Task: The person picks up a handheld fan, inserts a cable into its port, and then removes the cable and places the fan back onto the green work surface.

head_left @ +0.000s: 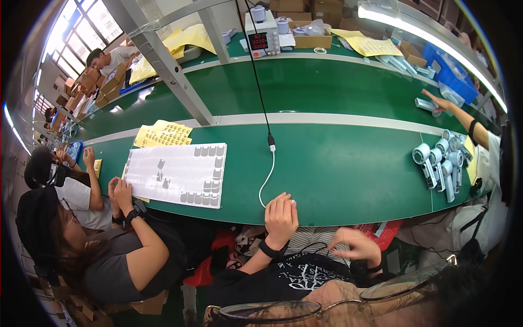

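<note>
My left hand (280, 219) rests at the near edge of the green table, its fingers closed around the lower end of a white cable (271, 177). What the cable's end looks like inside my fingers is hidden. The white cable joins a black cord (260, 90) that hangs from above, at a dark plug (271, 140). My right hand (357, 246) is off the table edge, above my lap, slightly blurred. Its thumb and fingers are apart and nothing shows between them. Some way to its right lies a pile of light blue handheld fans (448, 158).
A large white sticker sheet (190, 174) covers yellow sheets (162, 132) at left, where a co-worker's hands (122, 193) touch it. Beyond a metal rail (239, 119) runs a green belt (305, 82). Another person's hand (440, 102) reaches over a fan there. A power supply (262, 35) stands behind.
</note>
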Available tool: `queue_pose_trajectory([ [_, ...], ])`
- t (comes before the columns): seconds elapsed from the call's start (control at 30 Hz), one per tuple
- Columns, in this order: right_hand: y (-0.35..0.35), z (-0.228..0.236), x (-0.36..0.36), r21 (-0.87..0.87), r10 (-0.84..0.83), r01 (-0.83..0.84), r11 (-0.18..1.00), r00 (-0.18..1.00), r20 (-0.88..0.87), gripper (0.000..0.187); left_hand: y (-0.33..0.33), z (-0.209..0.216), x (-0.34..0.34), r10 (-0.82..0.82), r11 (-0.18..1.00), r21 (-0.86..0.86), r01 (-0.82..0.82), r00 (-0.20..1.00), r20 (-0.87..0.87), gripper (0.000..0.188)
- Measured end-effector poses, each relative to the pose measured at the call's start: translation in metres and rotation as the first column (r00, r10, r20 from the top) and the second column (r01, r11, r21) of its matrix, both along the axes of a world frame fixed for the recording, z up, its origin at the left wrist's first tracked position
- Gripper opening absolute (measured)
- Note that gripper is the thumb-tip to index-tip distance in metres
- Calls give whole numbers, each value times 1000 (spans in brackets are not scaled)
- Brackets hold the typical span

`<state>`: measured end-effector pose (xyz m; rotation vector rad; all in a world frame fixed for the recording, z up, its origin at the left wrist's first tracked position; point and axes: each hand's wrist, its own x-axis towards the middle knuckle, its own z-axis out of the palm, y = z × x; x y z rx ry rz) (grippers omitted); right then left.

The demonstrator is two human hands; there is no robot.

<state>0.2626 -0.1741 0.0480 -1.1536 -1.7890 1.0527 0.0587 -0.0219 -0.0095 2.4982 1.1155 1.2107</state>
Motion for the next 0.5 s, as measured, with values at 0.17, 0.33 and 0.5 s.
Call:
queue_pose_trajectory([
  [0.17, -13, -82, -53, -155, 163, -122, 980, 944, 287, 41, 1, -1, 5, -8, 1000, 11, 8, 1000, -19, 7],
  [0.33, -16, -96, -72, -53, 256, -257, 965, 876, 409, 43, -1, 3, 2, -8, 1000, 4, 8, 1000, -19, 8],
  [0.5, -13, -100, -70, 19, 340, -376, 926, 857, 387, 34, -1, 0, 3, -12, 1000, 16, 12, 1000, -16, 9],
])
